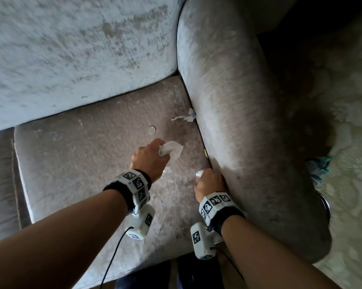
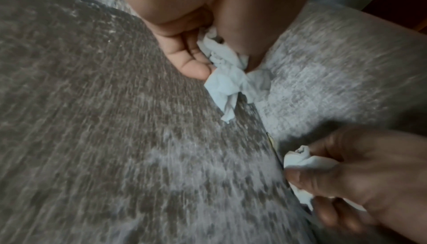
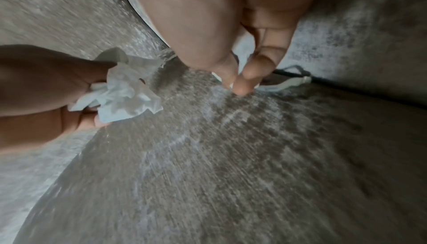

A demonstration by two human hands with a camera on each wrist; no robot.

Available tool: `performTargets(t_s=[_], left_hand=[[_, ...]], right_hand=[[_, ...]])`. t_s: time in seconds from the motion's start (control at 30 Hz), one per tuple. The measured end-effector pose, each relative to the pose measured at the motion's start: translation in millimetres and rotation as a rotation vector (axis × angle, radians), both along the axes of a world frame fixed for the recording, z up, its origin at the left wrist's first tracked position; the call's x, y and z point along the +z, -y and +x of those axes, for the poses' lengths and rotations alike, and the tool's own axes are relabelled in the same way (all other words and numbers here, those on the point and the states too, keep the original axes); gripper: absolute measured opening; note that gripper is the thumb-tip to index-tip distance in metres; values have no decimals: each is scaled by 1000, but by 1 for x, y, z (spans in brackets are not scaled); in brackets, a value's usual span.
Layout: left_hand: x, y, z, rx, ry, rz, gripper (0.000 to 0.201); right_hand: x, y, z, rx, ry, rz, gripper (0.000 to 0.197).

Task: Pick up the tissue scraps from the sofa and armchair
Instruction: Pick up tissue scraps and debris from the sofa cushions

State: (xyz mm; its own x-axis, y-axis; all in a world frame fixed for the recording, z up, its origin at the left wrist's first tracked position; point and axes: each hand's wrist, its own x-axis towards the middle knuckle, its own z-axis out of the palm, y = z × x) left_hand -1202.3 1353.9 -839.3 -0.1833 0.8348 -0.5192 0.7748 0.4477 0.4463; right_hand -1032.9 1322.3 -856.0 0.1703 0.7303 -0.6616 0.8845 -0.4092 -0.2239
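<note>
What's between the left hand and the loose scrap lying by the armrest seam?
Nothing visible blocks it. The left hand, already gripping a tissue wad, has bare seat cushion ahead up to the loose scrap. A round coin-like disc lies left of that line.

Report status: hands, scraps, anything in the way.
Left hand grips a tissue wad. Right hand pinches a scrap. Scraps left by the armrest. Coin on the cushion; nothing blocking.
</note>
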Motion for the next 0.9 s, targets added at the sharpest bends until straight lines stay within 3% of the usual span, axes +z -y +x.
performTargets(t_s=[0.23, 0.47, 0.6, 0.7, 0.8, 0.9], left_hand=[[4, -32, 10, -24, 30, 61, 10], [-15, -67, 38, -135, 104, 130, 28], [-30, -86, 52, -266, 93, 88, 15], [-40, -99, 58, -313, 95, 3, 20], [-45, -107, 63, -312, 110, 14, 35], [-45, -108, 66, -293, 89, 77, 36]], right_hand=[[8, -19, -3, 3, -110, 121, 20], [5, -15, 2, 46, -201, 217, 24], [-1, -16, 0, 6, -246, 287, 17], [-5, -15, -2, -21, -259, 306, 20], [-8, -15, -2, -17, -261, 309, 22], [-9, -16, -1, -4, -258, 319, 20]])
